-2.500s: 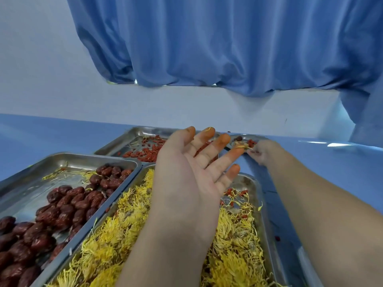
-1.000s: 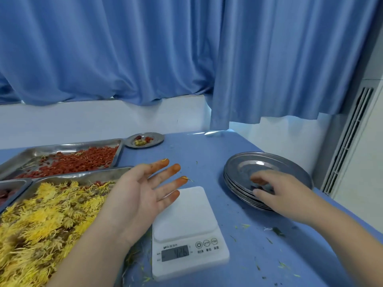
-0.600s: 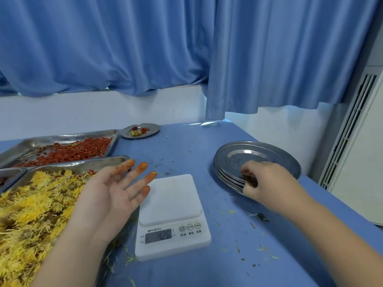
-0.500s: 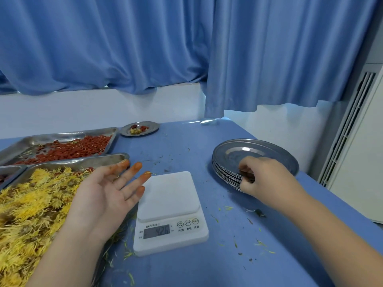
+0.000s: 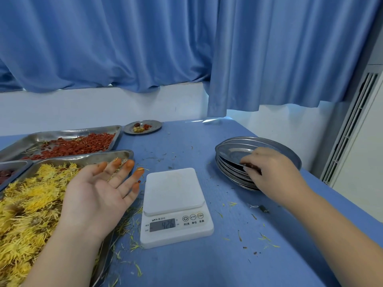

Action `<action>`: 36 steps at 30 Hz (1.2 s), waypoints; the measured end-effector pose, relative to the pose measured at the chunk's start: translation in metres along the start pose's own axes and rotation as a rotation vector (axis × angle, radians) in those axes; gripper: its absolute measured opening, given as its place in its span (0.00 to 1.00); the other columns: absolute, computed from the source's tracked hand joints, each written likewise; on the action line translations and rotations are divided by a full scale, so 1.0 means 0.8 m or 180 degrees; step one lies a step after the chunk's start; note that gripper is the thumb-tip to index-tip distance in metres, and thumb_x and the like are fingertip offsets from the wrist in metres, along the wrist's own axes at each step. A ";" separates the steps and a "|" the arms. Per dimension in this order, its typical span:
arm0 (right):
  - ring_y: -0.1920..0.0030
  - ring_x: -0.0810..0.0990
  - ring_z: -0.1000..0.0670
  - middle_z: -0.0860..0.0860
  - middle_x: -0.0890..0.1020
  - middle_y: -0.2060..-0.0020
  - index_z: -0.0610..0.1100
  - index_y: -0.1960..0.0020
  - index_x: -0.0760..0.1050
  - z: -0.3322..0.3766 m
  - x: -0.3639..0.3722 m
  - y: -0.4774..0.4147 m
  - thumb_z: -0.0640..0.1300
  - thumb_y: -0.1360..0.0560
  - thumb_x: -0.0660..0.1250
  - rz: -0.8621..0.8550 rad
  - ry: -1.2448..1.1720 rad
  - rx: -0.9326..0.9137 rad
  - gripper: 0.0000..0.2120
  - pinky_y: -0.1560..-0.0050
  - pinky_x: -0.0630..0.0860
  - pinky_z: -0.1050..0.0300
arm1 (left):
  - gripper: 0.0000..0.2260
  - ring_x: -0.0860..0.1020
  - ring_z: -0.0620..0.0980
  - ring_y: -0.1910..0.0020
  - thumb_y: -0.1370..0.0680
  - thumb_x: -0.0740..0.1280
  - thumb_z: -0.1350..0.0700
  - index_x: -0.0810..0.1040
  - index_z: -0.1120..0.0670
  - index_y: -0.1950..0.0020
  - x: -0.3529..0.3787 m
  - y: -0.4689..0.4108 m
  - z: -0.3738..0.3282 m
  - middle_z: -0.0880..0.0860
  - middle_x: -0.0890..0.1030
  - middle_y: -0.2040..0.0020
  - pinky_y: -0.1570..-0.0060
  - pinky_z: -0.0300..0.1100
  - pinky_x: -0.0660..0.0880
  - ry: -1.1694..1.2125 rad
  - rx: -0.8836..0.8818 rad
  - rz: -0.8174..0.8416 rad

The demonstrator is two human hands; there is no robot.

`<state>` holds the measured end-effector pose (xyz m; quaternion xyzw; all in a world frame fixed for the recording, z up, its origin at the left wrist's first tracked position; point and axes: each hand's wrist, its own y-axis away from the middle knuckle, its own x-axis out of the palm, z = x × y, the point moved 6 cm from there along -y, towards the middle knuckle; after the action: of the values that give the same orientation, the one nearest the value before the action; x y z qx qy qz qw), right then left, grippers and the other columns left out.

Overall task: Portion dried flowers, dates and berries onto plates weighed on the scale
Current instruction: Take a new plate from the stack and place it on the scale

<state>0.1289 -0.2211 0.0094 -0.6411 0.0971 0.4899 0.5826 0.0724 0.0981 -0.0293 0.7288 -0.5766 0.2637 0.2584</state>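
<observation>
A white digital scale sits mid-table with nothing on its platform. To its right is a stack of steel plates; my right hand pinches the near rim of the top plate, which is tilted up off the stack. My left hand hovers palm-up, fingers spread and orange-stained, over the tray of yellow dried flowers. A tray of red berries lies behind it. The tray of dates shows only at the left edge.
A small filled plate stands at the back of the blue table. Flower bits litter the cloth. Blue curtains hang behind, and a white vented unit stands past the table's right edge.
The view swung from the trays to the scale and plates. My right hand reached the stack, gripped the top plate's rim and tilted it up. My left hand stayed open.
</observation>
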 end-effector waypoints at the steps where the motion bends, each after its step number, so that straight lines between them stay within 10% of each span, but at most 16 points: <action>1: 0.60 0.78 0.42 0.50 0.79 0.65 0.42 0.57 0.83 0.003 -0.006 0.000 0.32 0.32 0.73 -0.0237 0.0100 -0.0085 0.07 0.63 0.75 0.52 | 0.09 0.84 0.57 0.48 0.23 0.60 0.51 0.78 0.52 0.51 0.000 0.000 0.000 0.54 0.84 0.49 0.50 0.49 0.74 0.0016 -0.0002 -0.0004; 11: 0.68 0.74 0.43 0.48 0.80 0.69 0.42 0.61 0.84 0.106 -0.022 0.005 0.31 0.34 0.73 -0.1475 0.0279 -0.1365 0.07 0.69 0.72 0.51 | 0.09 0.78 0.51 0.59 0.25 0.61 0.50 0.78 0.52 0.55 -0.014 0.003 -0.011 0.51 0.83 0.58 0.58 0.43 0.70 0.0065 0.0309 -0.0452; 26: 0.72 0.74 0.46 0.51 0.78 0.70 0.47 0.64 0.83 0.154 0.052 0.020 0.34 0.40 0.78 -0.0673 0.0307 -0.1158 0.11 0.77 0.69 0.60 | 0.09 0.75 0.51 0.62 0.25 0.60 0.52 0.78 0.53 0.57 -0.016 0.004 -0.014 0.51 0.81 0.62 0.60 0.43 0.68 0.0079 0.0379 -0.0613; 36: 0.69 0.78 0.49 0.53 0.78 0.68 0.48 0.62 0.82 0.146 0.034 0.030 0.61 0.26 0.64 0.0206 -0.0176 -0.1309 0.19 0.72 0.74 0.55 | 0.08 0.76 0.50 0.64 0.25 0.61 0.51 0.78 0.53 0.56 -0.017 0.006 -0.014 0.51 0.80 0.61 0.61 0.42 0.68 0.0031 0.0376 -0.0559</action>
<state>0.0659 -0.1180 -0.0082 -0.7295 -0.0004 0.5353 0.4258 0.0640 0.1140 -0.0302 0.7892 -0.4927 0.2770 0.2399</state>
